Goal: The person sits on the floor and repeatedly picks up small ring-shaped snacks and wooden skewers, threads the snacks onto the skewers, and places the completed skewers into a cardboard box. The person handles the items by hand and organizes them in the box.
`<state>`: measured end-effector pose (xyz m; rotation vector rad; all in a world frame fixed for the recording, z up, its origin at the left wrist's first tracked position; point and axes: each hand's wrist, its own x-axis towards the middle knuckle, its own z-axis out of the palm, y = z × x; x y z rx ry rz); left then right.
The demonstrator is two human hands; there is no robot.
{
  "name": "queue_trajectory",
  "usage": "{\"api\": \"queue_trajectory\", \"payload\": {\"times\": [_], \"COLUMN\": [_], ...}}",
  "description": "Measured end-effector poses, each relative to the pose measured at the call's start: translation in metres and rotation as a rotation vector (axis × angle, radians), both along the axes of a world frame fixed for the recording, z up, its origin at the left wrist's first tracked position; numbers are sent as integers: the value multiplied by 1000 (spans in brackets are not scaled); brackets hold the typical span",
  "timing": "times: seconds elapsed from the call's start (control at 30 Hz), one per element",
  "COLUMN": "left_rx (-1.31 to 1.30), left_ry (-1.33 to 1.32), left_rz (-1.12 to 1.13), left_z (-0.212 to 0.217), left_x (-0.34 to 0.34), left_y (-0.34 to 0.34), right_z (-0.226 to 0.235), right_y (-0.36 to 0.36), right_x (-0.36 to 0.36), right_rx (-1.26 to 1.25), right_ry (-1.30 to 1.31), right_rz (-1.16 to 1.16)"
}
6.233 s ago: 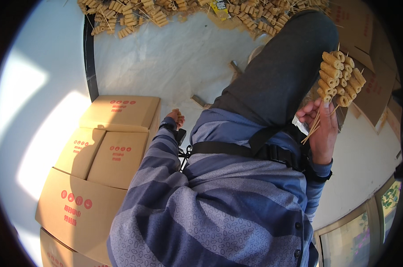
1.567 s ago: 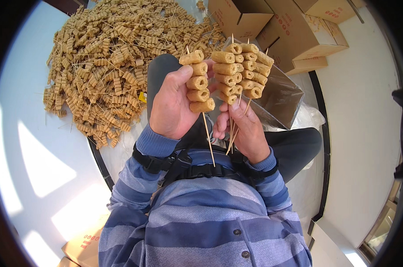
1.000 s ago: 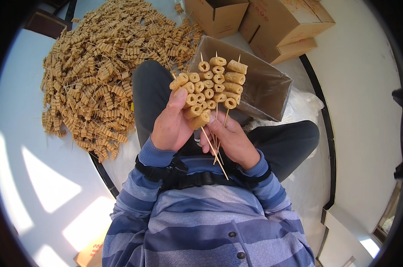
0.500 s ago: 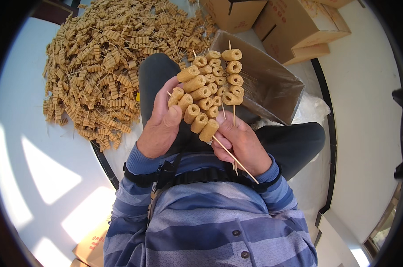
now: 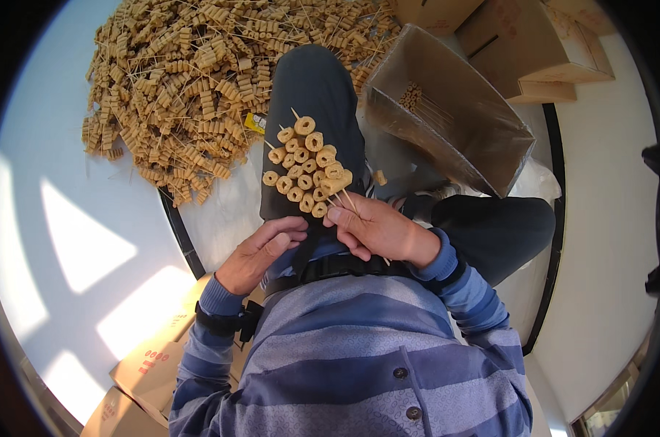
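My right hand point(image 5: 379, 227) is closed around the bare stick ends of several skewers point(image 5: 304, 166). Their tan, hollow, tube-shaped pieces are bunched together over my left thigh, pointing up and left. Below the bunch, close to my waist, my left hand point(image 5: 266, 251) is empty, with its fingers loosely stretched and curved. One small tan piece point(image 5: 380, 177) shows apart from the bunch, just right of it; whether it lies on something or is falling, I cannot tell.
A large heap of similar skewers point(image 5: 177, 80) lies at the far left, with a small yellow packet point(image 5: 255, 122) at its edge. A lined open carton point(image 5: 490, 156) at the right holds several skewers point(image 5: 411, 96). More cardboard boxes point(image 5: 537, 44) stand behind it, others point(image 5: 151, 368) at lower left.
My left hand has let go of the skewers and moved down toward my waist. The bunch, still in my right hand, has tilted left. The view has shifted, showing skewers inside the carton.
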<state>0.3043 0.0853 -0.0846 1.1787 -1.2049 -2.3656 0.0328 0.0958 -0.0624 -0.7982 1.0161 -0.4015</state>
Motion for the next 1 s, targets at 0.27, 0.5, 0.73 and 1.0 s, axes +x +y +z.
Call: {"api": "queue_trajectory", "payload": {"times": [0.27,0.5,0.73,1.0], "left_rx": [101,970,418,-845], "left_ry": [-594,-550,-620,-381], "left_rz": [-971,-1402,-1378,-889], "left_z": [-1,66,192,209], "left_x": [100,85,-44,-193], "left_y": [39,30,-173,-284], "right_z": [-5,-19,-8,9], "right_y": [2,5,10,50], "right_x": [-36,-75,-118,-152], "right_rx": [41,87,-50,-96], "right_ry": [-101,-102,2,103], "right_rz": [-380,-569,-766,-946]}}
